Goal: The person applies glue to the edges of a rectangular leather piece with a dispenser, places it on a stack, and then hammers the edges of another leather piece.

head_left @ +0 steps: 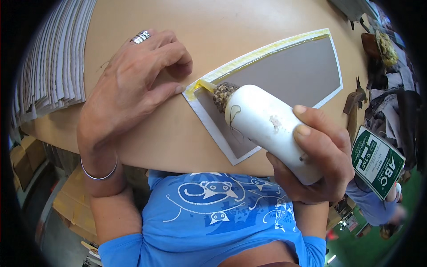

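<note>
My right hand [318, 151] grips a white squeeze bottle [267, 120] with a crusted neck. Its yellowish nozzle [205, 85] touches the left corner of a grey-brown curved panel [284, 66] with white borders, along whose upper border runs a yellow, glue-like band [262, 50]. My left hand [133, 80] rests on the tan tabletop [147, 142] left of the panel, fingers loosely curled and thumb apart, holding nothing, with the thumb tip beside that corner.
A stack of white-edged sheets [58, 53] lies left. At right are a green-and-white box [378, 162], tools [356, 100] and dark scraps [378, 115]. Cardboard boxes [71, 200] stand below the table. Another person [378, 207] is partly visible at lower right.
</note>
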Tool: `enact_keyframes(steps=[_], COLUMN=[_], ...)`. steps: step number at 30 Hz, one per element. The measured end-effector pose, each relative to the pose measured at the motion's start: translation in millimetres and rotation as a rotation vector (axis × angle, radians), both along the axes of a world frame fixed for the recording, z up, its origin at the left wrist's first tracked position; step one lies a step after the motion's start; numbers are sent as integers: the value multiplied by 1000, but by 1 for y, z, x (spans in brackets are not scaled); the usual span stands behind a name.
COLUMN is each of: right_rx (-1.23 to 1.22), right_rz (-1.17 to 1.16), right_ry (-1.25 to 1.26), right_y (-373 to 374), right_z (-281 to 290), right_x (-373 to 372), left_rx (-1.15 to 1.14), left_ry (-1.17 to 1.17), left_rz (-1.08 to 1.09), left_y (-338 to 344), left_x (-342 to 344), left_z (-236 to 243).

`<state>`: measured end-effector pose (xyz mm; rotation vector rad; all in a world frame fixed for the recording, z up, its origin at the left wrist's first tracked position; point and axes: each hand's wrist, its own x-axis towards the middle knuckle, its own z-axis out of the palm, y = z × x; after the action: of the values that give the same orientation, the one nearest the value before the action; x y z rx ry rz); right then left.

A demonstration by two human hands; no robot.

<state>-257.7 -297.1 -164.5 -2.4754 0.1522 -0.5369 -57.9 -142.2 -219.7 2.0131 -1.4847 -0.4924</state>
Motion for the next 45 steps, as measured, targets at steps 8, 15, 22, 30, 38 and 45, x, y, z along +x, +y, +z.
enact_keyframes(steps=[8, 15, 22, 30, 38, 45], right_rx=[-77, -79, 519, 633, 155, 37], right_rz=[-105, -84, -464, -545, -513, -450], right_ry=[-95, -149, -296, -421, -273, -277], right_y=[-33, -38, -81, -122, -118, -121], right_z=[-4, -9, -15, -21, -24, -24], right_x=[-6, -4, -35, -44, -30, -17], left_rx=[28, 44, 80, 102, 118, 128], left_ry=[18, 10, 57, 149, 76, 60], left_rz=[22, 13, 3, 49, 61, 53], left_y=[-2, -1, -7, -5, -7, -7], left_x=[-1, 0, -1, -1, -2, -3], left_z=[4, 7, 11, 11, 14, 16])
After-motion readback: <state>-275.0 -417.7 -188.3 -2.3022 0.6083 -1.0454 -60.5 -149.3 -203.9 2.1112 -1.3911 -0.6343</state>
